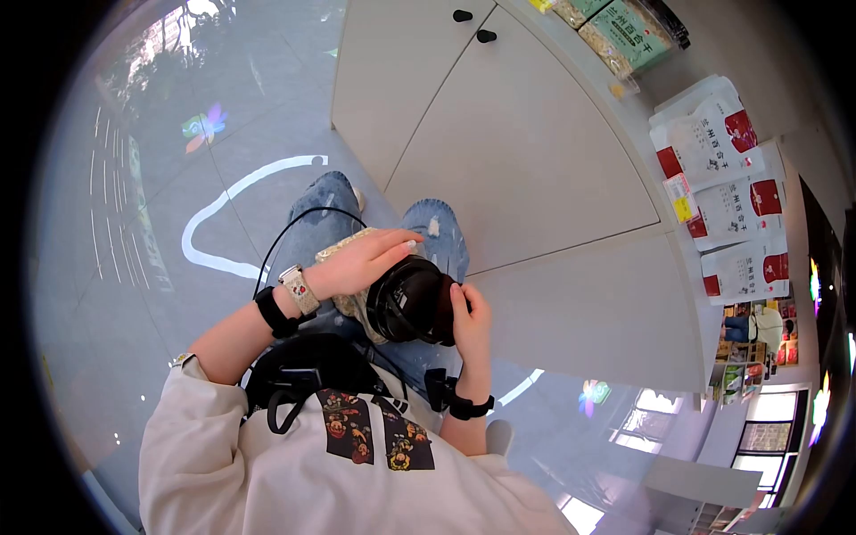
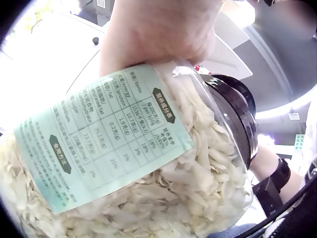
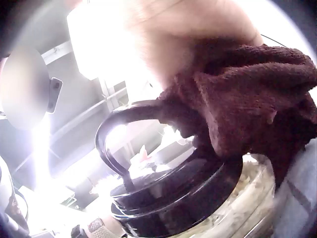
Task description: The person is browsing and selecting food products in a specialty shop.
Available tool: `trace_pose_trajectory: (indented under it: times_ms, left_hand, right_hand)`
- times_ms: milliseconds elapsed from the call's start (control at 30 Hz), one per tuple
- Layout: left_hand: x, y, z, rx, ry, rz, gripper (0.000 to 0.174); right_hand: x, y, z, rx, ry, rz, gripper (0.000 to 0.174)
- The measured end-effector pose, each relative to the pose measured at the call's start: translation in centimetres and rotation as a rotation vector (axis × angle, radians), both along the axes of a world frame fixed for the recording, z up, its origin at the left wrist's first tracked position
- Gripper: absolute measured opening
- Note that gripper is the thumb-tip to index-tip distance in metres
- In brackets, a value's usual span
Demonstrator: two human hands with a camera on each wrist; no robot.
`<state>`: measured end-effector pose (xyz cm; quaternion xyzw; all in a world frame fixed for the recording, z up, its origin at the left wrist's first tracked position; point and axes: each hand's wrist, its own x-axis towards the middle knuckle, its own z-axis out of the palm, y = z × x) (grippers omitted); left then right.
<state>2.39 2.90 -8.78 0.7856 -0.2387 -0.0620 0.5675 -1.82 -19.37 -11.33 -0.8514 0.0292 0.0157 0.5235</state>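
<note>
A clear jar [image 1: 355, 306] [image 2: 198, 173] of pale dried flakes, with a green label [image 2: 104, 139], lies tilted on the person's lap. Its black lid [image 1: 397, 303] [image 3: 173, 203] has a looped handle [image 3: 111, 131]. The left hand [image 1: 370, 259] [image 2: 161, 34] rests across the jar beside the lid, fingers extended. At the lid's other side, the right hand [image 1: 473, 325] [image 3: 193, 34] holds a dark brown cloth [image 1: 443, 308] [image 3: 257, 99] against the lid and handle. The cloth hides some of the right fingers.
Pale cabinets [image 1: 535, 134] stand in front of the knees [image 1: 432, 227]. White-and-red packets [image 1: 736, 209] and a green-labelled jar [image 1: 629, 36] sit on the counter above. A black cable [image 1: 281, 236] loops by the left wrist, and a black bag [image 1: 299, 366] lies at the waist.
</note>
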Motion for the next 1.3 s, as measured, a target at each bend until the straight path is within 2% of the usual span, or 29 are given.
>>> trace_pose_trajectory:
  times_ms: [167,267,367,467,567,667,767,900,1033,1300]
  left_hand:
    - [-0.2,0.0,0.2,-0.033,0.013,0.021,0.035]
    - [0.0,0.2,-0.2,0.073,-0.037,-0.033,0.034]
    - [0.2,0.5,-0.1,0.077,-0.026,-0.013,0.034]
    - [0.5,0.6,-0.4,0.083,-0.136,0.018,0.034]
    - [0.6,0.8,-0.2,0.122,-0.141,0.028,0.034]
    - [0.5,0.7,-0.2,0.156,-0.173,0.008,0.035]
    - [0.3,0.4,-0.1,0.143,-0.201,-0.009,0.035]
    - [-0.2,0.4,0.3,0.110,-0.204,-0.027,0.038]
    - [-0.5,0.5,1.2,0.131,-0.186,-0.074,0.044]
    - [-0.9,-0.1,1.0,0.148,-0.221,-0.083,0.054]
  right_hand:
    - [0.0,-0.4,-0.1,-0.007,0.035,0.013,0.032]
    - [-0.2,-0.3,1.0,-0.144,-0.045,0.071,0.030]
    - [-0.3,0.3,1.8,-0.045,-0.099,0.045,0.025]
    - [-0.4,1.5,2.8,-0.134,-0.345,0.114,0.021]
    - [-0.7,1.9,2.8,-0.151,-0.342,0.117,0.019]
    - [-1.0,1.8,1.8,-0.061,-0.432,0.169,0.023]
    - [-1.1,2.1,3.3,-0.113,-0.496,0.399,0.027]
    - [-1.7,3.2,5.2,-0.155,-0.485,0.522,0.035]
    - [-1.8,2.9,4.5,-0.106,-0.471,0.507,0.036]
    - [-1.9,3.5,4.8,-0.197,-0.384,0.429,0.032]
